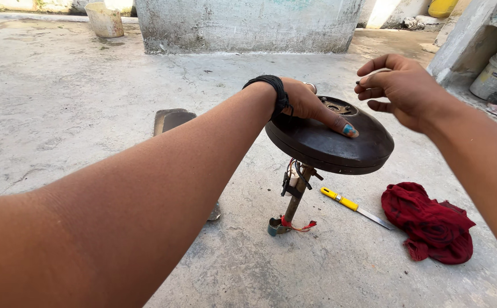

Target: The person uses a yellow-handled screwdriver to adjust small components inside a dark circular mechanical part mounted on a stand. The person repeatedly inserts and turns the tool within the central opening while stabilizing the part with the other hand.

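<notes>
Concrete floor [77, 102], rough and stained, carries everything: a red cloth [431, 222] crumpled at the right, a yellow-handled screwdriver [355, 207] lying just left of it, and a dark flat plate [171, 118] farther back beside the left forearm. A pale bucket [105, 19] stands far off by a grey block wall [248, 25], and a white pail [496, 75] sits in a recess at the right. Nothing lies between the hands and the motor [331, 142], a dark, round, domed metal housing with a dull scuffed skin, tilted atop a thin rod [295, 197] that stands on the floor, with red and black wires around it. The left hand [311, 105] rests on top of the housing, thumb stretched flat along its near surface, the other fingers hidden behind it, so whether they curl around the far edge cannot be told. The right hand [399, 88] hovers just above and right of the housing, clear of it, fingers loosely curled; a small thin thing seems pinched at the fingertips, too small to tell.
</notes>
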